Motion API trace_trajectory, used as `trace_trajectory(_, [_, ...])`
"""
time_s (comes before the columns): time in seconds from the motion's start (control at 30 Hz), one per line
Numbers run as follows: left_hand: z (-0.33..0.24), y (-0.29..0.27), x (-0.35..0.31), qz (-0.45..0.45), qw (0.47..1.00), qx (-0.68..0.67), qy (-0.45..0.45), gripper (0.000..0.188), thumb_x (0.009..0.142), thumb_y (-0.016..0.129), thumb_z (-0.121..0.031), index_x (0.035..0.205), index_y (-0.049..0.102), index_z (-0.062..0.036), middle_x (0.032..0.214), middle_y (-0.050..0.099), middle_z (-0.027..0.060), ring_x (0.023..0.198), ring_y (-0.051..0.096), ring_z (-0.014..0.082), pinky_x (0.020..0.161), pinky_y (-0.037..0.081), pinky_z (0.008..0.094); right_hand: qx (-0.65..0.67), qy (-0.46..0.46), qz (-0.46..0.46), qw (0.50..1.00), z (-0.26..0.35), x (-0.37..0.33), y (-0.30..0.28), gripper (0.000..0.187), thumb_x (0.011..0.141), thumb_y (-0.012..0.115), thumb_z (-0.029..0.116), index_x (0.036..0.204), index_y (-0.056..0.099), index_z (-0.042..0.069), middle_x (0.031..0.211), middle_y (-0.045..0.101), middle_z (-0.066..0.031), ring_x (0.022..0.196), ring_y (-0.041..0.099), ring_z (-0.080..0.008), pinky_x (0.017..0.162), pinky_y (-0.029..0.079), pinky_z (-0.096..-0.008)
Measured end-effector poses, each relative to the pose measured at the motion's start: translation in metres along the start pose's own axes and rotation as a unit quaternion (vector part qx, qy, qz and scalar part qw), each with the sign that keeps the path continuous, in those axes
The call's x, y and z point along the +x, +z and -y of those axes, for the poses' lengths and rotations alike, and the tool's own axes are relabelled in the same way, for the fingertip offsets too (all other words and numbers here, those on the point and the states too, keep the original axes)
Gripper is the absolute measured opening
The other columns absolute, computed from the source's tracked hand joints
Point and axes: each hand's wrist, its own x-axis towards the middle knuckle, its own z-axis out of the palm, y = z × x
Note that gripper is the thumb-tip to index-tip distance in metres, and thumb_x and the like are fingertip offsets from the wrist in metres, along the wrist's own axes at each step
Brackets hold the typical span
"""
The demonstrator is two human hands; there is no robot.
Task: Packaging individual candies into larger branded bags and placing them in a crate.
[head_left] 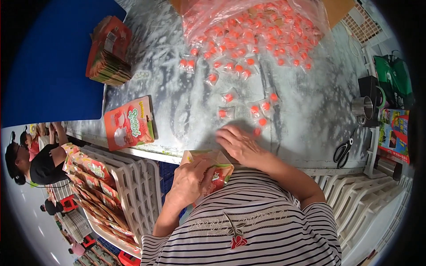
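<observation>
Striped shirt point(270, 232), left hand point(188, 181) holding pouch point(219, 177), right hand point(242, 146) nearby

Printed lettering: held pouch point(219, 175) (part hidden), flat red pouch point(129, 123), green bag point(392, 80).

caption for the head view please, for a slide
Left hand holding a red pouch, right hand near clear-wrapped orange-red balls scattered on a grey table.

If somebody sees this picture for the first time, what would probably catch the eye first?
Probably the heap of small clear packets with orange-red contents, on the far side of the table. Then, at its near edge, the red pouch held in the left hand. A large blue panel also stands out at upper left.
</observation>
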Motion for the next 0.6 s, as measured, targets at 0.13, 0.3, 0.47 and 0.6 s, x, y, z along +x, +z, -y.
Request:
trace_trajectory(0.13, [-0.003, 0.002, 0.004, 0.012, 1.000, -0.003, -0.007, 0.015, 0.079, 0.067, -0.005, 0.094, 0.065, -0.0036, 0.097, 0.066, 0.0138, 0.075, 0.065, 0.0333, 0.065, 0.053, 0.0375, 0.008, 0.018, -0.086, 0.996, -0.002, 0.006, -0.007, 0.031, 0.077, 0.066, 0.005, 0.107, 0.061, -0.002, 0.120, 0.054, -0.0138, 0.114, 0.051, -0.0318, 0.091, 0.048, -0.0399])
trace_trajectory(0.3, [-0.001, 0.006, 0.006, -0.009, 1.000, 0.003, 0.010, 0.009, 0.078, 0.066, -0.006, 0.086, 0.064, -0.0015, 0.084, 0.066, 0.0133, 0.070, 0.064, 0.0322, 0.064, 0.052, 0.0381, 0.046, 0.132, -0.212, 0.967, -0.025, -0.016, -0.045, 0.028, 0.079, 0.062, 0.001, 0.107, 0.061, 0.000, 0.115, 0.058, -0.0137, 0.107, 0.057, -0.0292, 0.091, 0.048, -0.0350])
trace_trajectory(0.47, [0.000, 0.007, 0.006, -0.013, 1.000, -0.001, 0.020, 0.009, 0.077, 0.066, -0.006, 0.085, 0.064, -0.0014, 0.084, 0.066, 0.0131, 0.069, 0.064, 0.0320, 0.063, 0.051, 0.0378, 0.184, 0.330, -0.319, 0.869, -0.064, -0.047, -0.083, 0.024, 0.089, 0.052, -0.001, 0.111, 0.061, 0.002, 0.117, 0.061, -0.0131, 0.108, 0.058, -0.0257, 0.093, 0.045, -0.0303])
trace_trajectory(0.6, [-0.002, 0.007, 0.007, 0.010, 1.000, 0.003, 0.018, 0.017, 0.077, 0.067, -0.003, 0.094, 0.066, -0.0044, 0.097, 0.068, 0.0125, 0.077, 0.067, 0.0317, 0.068, 0.054, 0.0368, 0.141, 0.303, -0.303, 0.893, -0.076, -0.043, -0.088, 0.022, 0.094, 0.049, 0.003, 0.112, 0.061, 0.001, 0.120, 0.061, -0.0108, 0.109, 0.057, -0.0193, 0.094, 0.043, -0.0278])
